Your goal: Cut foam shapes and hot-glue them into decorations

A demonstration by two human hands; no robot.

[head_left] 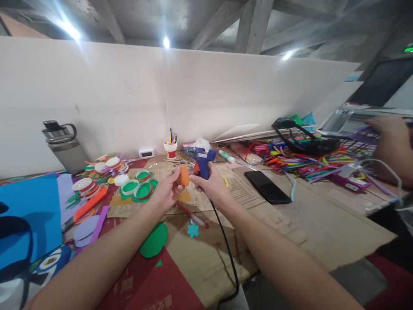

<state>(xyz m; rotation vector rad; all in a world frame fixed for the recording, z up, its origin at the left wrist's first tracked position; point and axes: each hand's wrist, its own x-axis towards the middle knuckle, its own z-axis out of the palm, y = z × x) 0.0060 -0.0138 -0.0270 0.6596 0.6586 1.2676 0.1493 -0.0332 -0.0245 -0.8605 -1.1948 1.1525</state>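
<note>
Pinched in my left hand (168, 188) is a small orange piece (184, 175), rounded in outline; its material is hard to tell. My right hand (213, 183) wraps round the handle of a blue hot glue gun (204, 164), whose orange nozzle end points left toward the piece. Whether the tip touches it I cannot tell. A black cord (226, 247) runs from the gun down over the table edge. Left of my hands sit several round green-filled lids (143, 190) with red and white rims. Below lie a green disc (154, 240) and a turquoise star-like cutout (192, 230).
Cardboard (322, 226) covers the table, with a black phone (267, 186) on it. Colourful pipe cleaners (300, 163) lie at right, beside another person's hand (392, 133). A bottle (66, 148), blue sheet (32, 202) and pen cup (170, 150) stand or lie left and behind.
</note>
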